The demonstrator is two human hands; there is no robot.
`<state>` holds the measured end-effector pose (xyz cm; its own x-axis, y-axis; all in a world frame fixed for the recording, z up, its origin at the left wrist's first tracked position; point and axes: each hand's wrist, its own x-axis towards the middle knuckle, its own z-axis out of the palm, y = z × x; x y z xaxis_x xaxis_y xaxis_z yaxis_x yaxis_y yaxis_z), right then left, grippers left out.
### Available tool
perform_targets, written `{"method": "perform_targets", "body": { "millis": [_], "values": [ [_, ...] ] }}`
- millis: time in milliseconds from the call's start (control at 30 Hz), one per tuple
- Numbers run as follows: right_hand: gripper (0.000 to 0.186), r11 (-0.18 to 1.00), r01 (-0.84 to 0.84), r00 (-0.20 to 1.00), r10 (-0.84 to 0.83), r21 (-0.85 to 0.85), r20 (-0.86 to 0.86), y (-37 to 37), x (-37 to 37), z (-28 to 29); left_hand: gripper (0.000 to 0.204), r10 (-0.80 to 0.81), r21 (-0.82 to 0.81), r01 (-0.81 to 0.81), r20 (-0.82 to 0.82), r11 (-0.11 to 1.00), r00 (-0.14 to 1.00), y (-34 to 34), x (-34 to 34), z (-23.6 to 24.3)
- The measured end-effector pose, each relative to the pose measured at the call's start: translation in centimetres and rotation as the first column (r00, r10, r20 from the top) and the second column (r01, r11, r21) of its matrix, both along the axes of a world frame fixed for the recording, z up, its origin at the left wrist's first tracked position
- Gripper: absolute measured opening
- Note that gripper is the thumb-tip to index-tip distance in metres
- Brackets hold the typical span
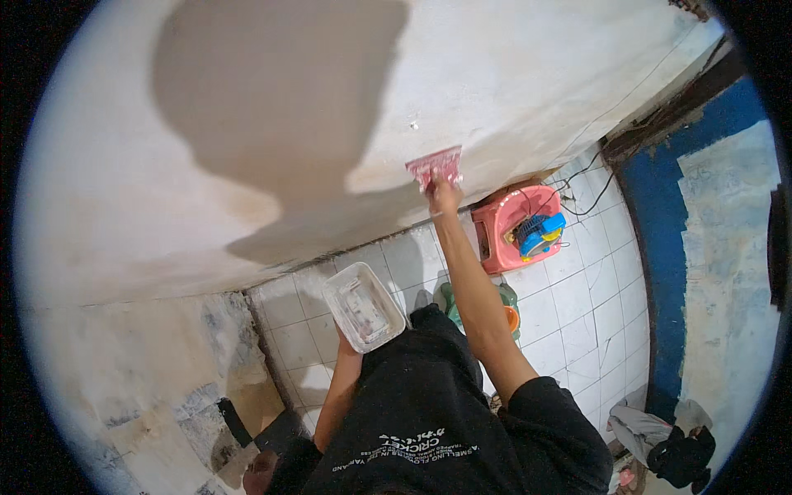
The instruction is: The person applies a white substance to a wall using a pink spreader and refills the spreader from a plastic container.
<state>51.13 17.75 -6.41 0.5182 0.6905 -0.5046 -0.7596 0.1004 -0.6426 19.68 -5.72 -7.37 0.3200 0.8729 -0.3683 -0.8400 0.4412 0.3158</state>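
Observation:
My right hand (445, 196) is closed round a red putty knife (436, 165) with a wide blade, smeared with white. Its blade edge lies at the pale wall (478, 91), just below a small white spot on the surface. Low in front of my body, my left hand (346, 342) holds a white rectangular plastic tub (363, 307) by its left underside; the fingers are mostly hidden beneath it. White paste coats the inside of the tub. My shadow falls across the wall to the left of the putty knife.
On the tiled floor (540, 293) at the right stands a pink plastic stool (495, 239) with a blue and yellow fan (540, 235) on it. Dark cables (606, 194) run near the wall's foot. A green item (507, 297) with an orange container (512, 319) sits beneath my right arm. Dark clothing (681, 458) lies lower right.

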Motion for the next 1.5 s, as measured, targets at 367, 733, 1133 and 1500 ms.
{"method": "perform_targets", "body": {
  "millis": [367, 733, 1133, 1500],
  "values": [
    [0.007, 0.948, 0.044, 0.999, -0.040, 0.314, -0.019, -2.4, 6.7, 6.8, 0.058, 0.008, 0.000, -0.008, -0.066, 1.000, 0.998, -0.4, -1.2, -0.8],
    [0.021, 0.982, 0.044, 0.994, -0.025, 0.184, -0.107, -6.4, 5.5, 0.9, 0.057, 0.022, 0.078, -0.012, -0.128, 0.997, 0.992, -0.1, -0.9, -0.6],
    [0.020, 0.947, 0.204, 0.975, -0.175, -0.247, 0.135, -4.2, 3.8, -3.9, 0.056, -0.101, -0.032, 0.100, -0.057, 0.994, 0.993, -0.6, -2.1, -2.0],
    [0.022, 0.989, 0.039, 0.993, -0.054, 0.143, 0.105, -1.4, 1.9, 6.8, 0.055, -0.171, -0.050, 0.171, -0.006, 0.984, 0.985, 0.5, -1.8, -2.7]
  ]
}}
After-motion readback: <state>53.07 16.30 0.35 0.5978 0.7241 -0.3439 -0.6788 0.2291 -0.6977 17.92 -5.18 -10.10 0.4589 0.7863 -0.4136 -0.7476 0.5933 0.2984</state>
